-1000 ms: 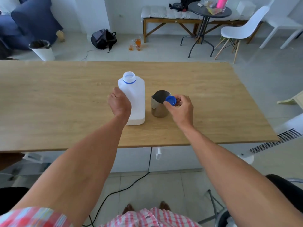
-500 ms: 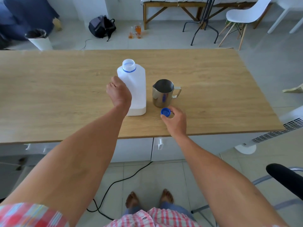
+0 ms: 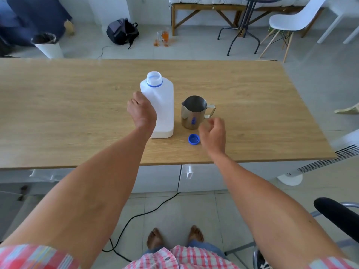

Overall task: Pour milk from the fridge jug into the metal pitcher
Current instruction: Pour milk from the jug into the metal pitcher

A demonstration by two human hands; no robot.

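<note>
A white plastic milk jug (image 3: pixel 163 105) stands upright on the wooden table (image 3: pixel 77 113), its neck uncapped with a blue ring around it. My left hand (image 3: pixel 141 111) grips the jug's left side. Just right of the jug stands the empty metal pitcher (image 3: pixel 192 112), handle pointing right. The blue cap (image 3: pixel 193 139) lies on the table in front of the pitcher, inside facing up. My right hand (image 3: pixel 212 133) hovers just right of the cap, fingers loosely curled, holding nothing.
The table's front edge runs just below the cap. Under it are white cabinets (image 3: pixel 200 177) and a black cable (image 3: pixel 147 212) on the tiled floor. A black chair arm (image 3: pixel 338 212) is at the lower right. A white heater (image 3: pixel 330 160) stands beyond the table's right corner.
My right hand carried the blue cap from beside the pitcher down to the table, set it there and let go. The left hand stayed on the jug.
</note>
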